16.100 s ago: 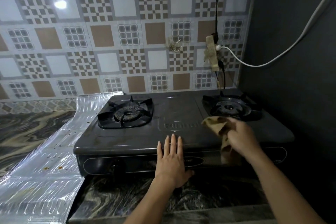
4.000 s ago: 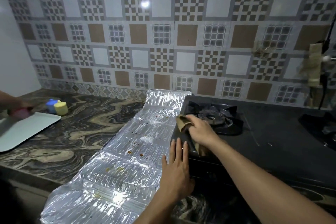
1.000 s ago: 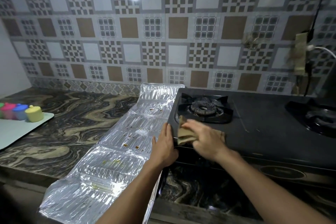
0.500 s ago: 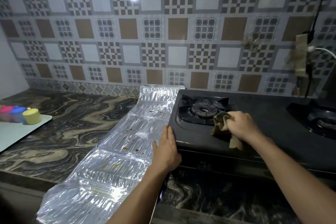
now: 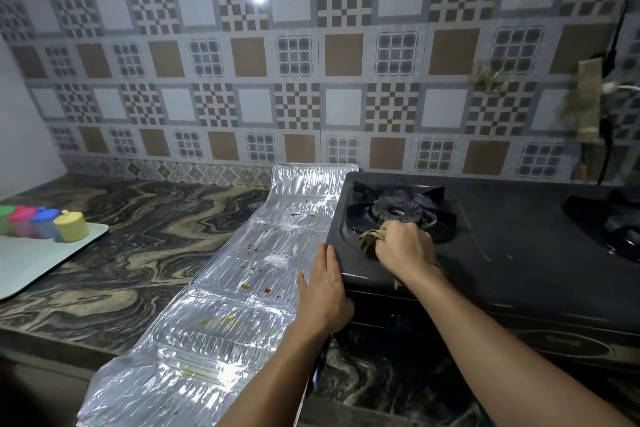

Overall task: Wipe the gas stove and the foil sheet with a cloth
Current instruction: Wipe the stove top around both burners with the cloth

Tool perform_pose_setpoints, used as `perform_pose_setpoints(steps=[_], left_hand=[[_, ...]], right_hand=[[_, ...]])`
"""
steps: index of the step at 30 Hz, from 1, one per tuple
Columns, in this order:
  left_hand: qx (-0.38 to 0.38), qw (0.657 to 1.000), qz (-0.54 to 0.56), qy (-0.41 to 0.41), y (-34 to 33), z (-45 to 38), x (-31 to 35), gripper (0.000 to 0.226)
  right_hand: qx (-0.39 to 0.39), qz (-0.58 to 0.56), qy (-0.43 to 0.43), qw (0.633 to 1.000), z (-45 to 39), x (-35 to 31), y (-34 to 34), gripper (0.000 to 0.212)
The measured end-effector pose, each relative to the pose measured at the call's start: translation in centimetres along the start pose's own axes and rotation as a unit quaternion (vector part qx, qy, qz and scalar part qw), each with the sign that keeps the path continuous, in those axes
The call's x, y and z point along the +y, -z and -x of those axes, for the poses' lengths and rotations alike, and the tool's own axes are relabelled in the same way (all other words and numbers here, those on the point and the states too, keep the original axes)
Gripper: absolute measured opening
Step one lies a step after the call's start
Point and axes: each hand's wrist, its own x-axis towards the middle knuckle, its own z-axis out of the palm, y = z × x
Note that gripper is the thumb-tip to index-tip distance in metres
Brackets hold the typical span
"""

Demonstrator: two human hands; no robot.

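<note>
The black gas stove (image 5: pixel 512 253) fills the right half of the view. My right hand (image 5: pixel 405 250) grips a brown cloth (image 5: pixel 369 237) and presses it on the stove top just in front of the left burner (image 5: pixel 396 210). Most of the cloth is hidden under that hand. My left hand (image 5: pixel 323 291) lies flat with straight fingers against the stove's front left corner. The crinkled foil sheet (image 5: pixel 225 305) stretches along the stove's left side, from the tiled wall to the counter's front edge, and carries several small brown and yellow stains.
A marbled counter (image 5: pixel 138 236) spreads to the left. A pale tray (image 5: pixel 34 263) with several small coloured containers (image 5: pixel 71 225) sits at far left. The right burner (image 5: pixel 620 225) shows at the right edge. A socket with cables (image 5: pixel 588 104) hangs on the tiled wall.
My right hand slid the cloth from the front left edge rightward, then back left and closer to the burner. My left hand stayed on the stove's corner.
</note>
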Motion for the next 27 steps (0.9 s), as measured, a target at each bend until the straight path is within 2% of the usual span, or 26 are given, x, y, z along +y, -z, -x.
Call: perform_pose_setpoints(steps=[5, 9, 11, 15, 18, 21, 23, 25, 27], left_hand=[[-0.002, 1.000, 0.017, 0.004, 0.2, 0.0, 0.1, 0.096], [-0.002, 1.000, 0.017, 0.002, 0.5, 0.2, 0.2, 0.099], [-0.009, 1.000, 0.003, 0.003, 0.7, 0.2, 0.1, 0.097], [-0.014, 1.000, -0.015, 0.006, 0.9, 0.5, 0.3, 0.092], [-0.005, 0.999, -0.039, 0.008, 1.0, 0.7, 0.4, 0.091], [0.019, 0.996, -0.084, 0.017, 1.3, 0.2, 0.8, 0.081], [-0.008, 0.995, -0.086, 0.042, 2.3, -0.6, 1.4, 0.073], [-0.048, 0.995, -0.062, 0.065, 3.4, -1.7, 2.6, 0.075], [-0.037, 0.997, -0.014, 0.066, 3.9, -2.7, 3.9, 0.074]], right_hand=[[-0.065, -0.044, 0.045, 0.996, -0.2, -4.5, -2.4, 0.031], [-0.135, -0.114, 0.046, 0.983, -1.9, -4.8, -2.3, 0.032], [-0.172, -0.138, 0.064, 0.973, -2.0, -3.7, -1.6, 0.035], [-0.177, -0.176, 0.086, 0.964, -0.8, -1.3, -0.2, 0.043], [-0.183, -0.201, 0.073, 0.960, 0.7, 2.2, 1.6, 0.037], [-0.226, -0.271, 0.031, 0.935, 1.7, 6.6, 5.3, 0.027], [-0.207, -0.302, -0.005, 0.931, 2.0, 9.3, 8.0, 0.024], [-0.154, -0.346, -0.052, 0.924, 1.7, 12.2, 10.1, 0.023], [-0.114, -0.399, -0.099, 0.904, 0.6, 14.3, 11.2, 0.023]])
